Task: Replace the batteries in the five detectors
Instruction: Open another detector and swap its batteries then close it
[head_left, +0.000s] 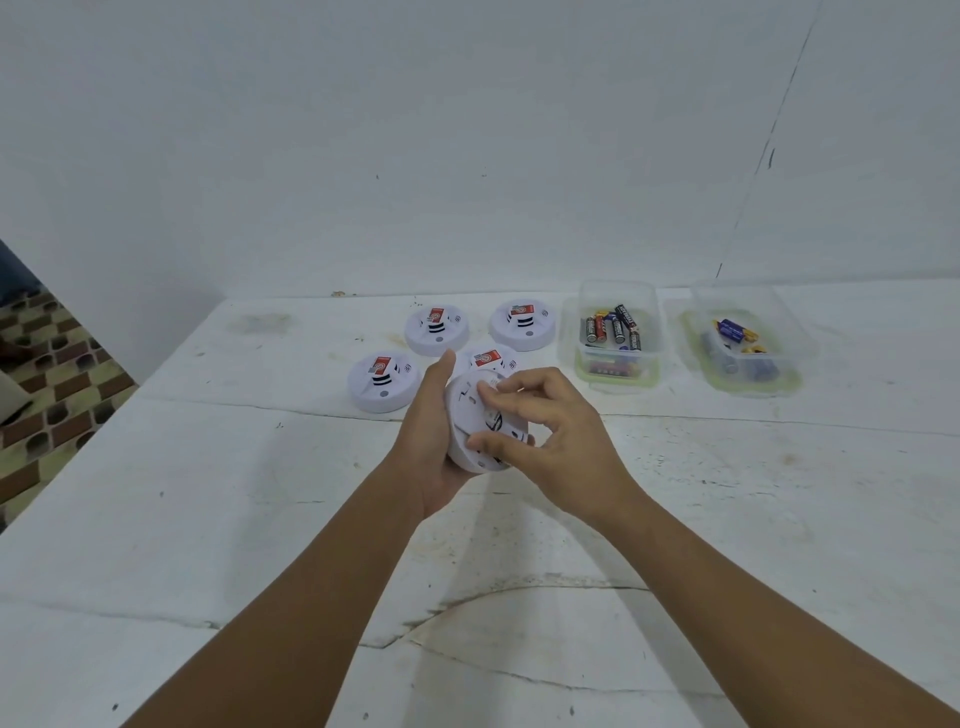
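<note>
A round white detector (470, 415) is lifted above the table with its back side facing me. My left hand (431, 441) grips its left rim from underneath. My right hand (550, 426) has its curled fingertips and thumb on the back plate. Several other white detectors with red stickers lie face up behind: one at the left (383, 380), one at the back (436, 328), one at the back right (523, 323), and one (488, 358) partly hidden behind the held detector.
Two clear plastic boxes stand at the right: the nearer box (618, 332) holds several black and red batteries, the farther box (748, 338) holds blue and yellow ones. The white table (260, 493) is cracked, its left edge drops to a tiled floor (47, 384). A white wall rises behind.
</note>
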